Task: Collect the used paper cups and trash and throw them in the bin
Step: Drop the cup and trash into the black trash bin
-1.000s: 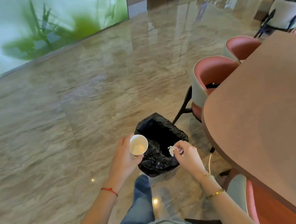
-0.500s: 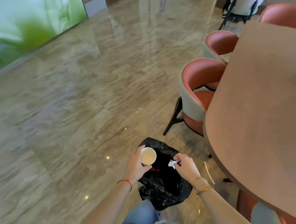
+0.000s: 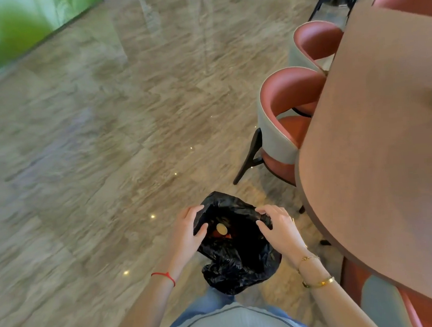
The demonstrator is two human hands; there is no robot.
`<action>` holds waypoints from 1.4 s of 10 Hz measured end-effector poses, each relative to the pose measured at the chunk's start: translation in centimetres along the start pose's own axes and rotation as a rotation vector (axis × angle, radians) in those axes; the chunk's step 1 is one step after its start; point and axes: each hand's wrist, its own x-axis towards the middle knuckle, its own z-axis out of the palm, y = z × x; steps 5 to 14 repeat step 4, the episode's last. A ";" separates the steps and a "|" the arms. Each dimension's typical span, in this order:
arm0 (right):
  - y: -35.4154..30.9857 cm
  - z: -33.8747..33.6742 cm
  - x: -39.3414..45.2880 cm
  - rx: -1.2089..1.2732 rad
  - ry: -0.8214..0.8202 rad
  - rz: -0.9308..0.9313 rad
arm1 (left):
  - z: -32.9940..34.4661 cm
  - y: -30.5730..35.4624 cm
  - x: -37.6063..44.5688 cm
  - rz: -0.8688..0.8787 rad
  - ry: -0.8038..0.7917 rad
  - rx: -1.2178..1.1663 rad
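Below, the marble floor [image 3: 89, 155] fills most of my view, blurred by motion. At right is the brown bench [image 3: 384, 154], with two pink chairs [image 3: 282, 115] pushed in at its far side. Near the bench's rounded end the bin [image 3: 236, 262] stands on the floor, lined with a black bag. I have both hands on the bag's mouth: my left hand [image 3: 187, 232] pinches the left rim between thumb and fingers, and my right hand [image 3: 278, 227] grips the right rim the same way, holding the bag spread. Down inside lies a cup [image 3: 221, 228], pale and round, against something red I cannot identify. Neither hand holds any trash.
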 end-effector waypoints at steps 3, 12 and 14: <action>-1.3 -2.9 -3.7 0.021 0.030 -0.154 | -3.6 3.2 -7.2 -0.009 0.163 0.107; -0.5 -3.4 -5.3 0.027 0.037 -0.207 | -3.2 3.9 -9.7 -0.062 0.202 0.111; -0.5 -3.4 -5.3 0.027 0.037 -0.207 | -3.2 3.9 -9.7 -0.062 0.202 0.111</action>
